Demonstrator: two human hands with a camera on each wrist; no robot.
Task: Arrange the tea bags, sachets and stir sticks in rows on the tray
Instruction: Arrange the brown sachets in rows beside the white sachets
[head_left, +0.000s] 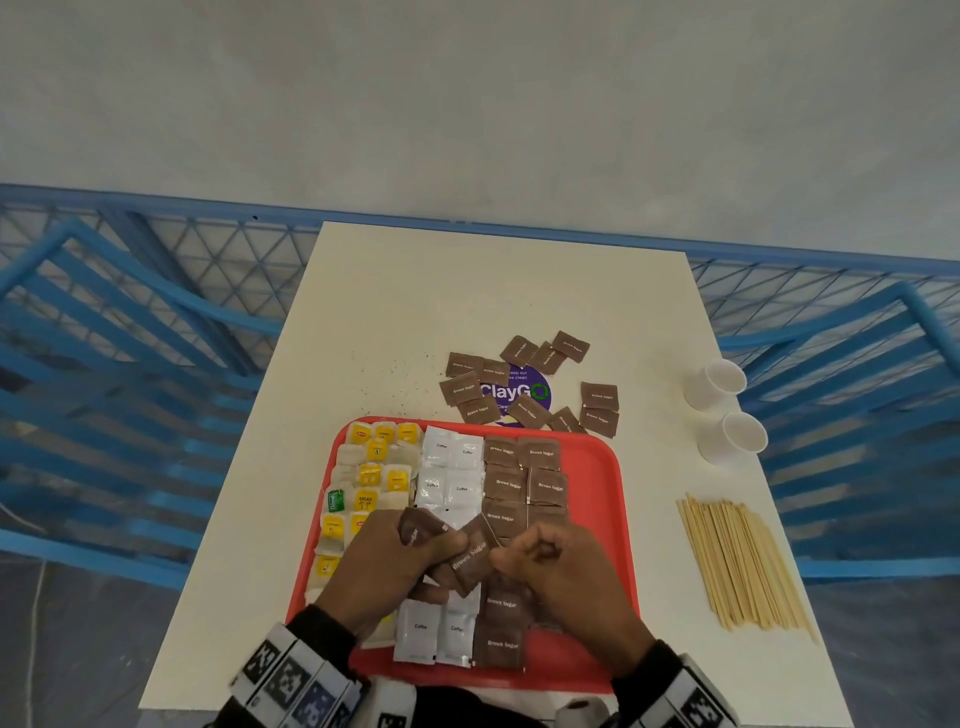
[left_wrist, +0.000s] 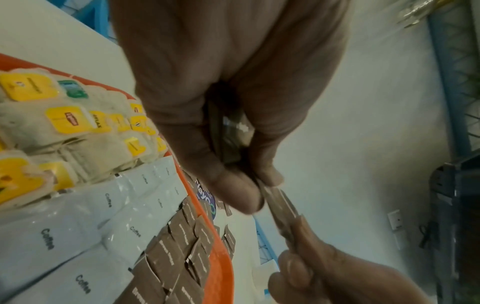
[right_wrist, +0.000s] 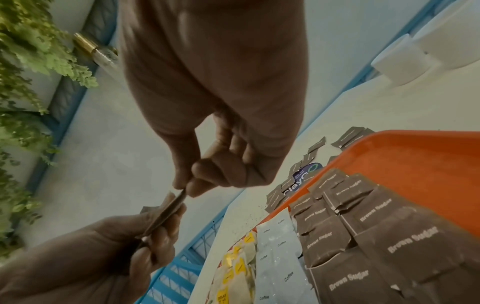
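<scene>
**A:** Progress first: how far along are we?

**B:** Well past halfway, we'd judge. On the red tray (head_left: 597, 499), low in the middle of the head view, the tea bags (head_left: 371, 478) fill the left side, the white coffee sachets (head_left: 449, 470) run down the middle, and brown sugar sachets (head_left: 522, 480) form columns to their right. The tray's right part is bare.

**A:** And our hands?

**B:** Both hover over the tray's lower half. Our left hand (head_left: 395, 566) grips a small bundle of brown sugar sachets, fingers curled round it. Our right hand (head_left: 561, 577) pinches the edge of one sachet (head_left: 470, 558) from that bundle between thumb and forefinger; the right wrist view shows the pinch plainly.

**A:** So this sachet goes down next?

**B:** Likely into the brown sugar columns, though we can't tell which slot.

**A:** What remains?

**B:** A loose scatter of brown sugar sachets (head_left: 519, 384) lies on the tabletop (head_left: 389, 312) just above the tray, around a purple sticker (head_left: 537, 392). The stir sticks (head_left: 737, 561) sit in a pile at the lower right of the frame, off the tray entirely. Two white cups (head_left: 724, 410) stand above them.
</scene>
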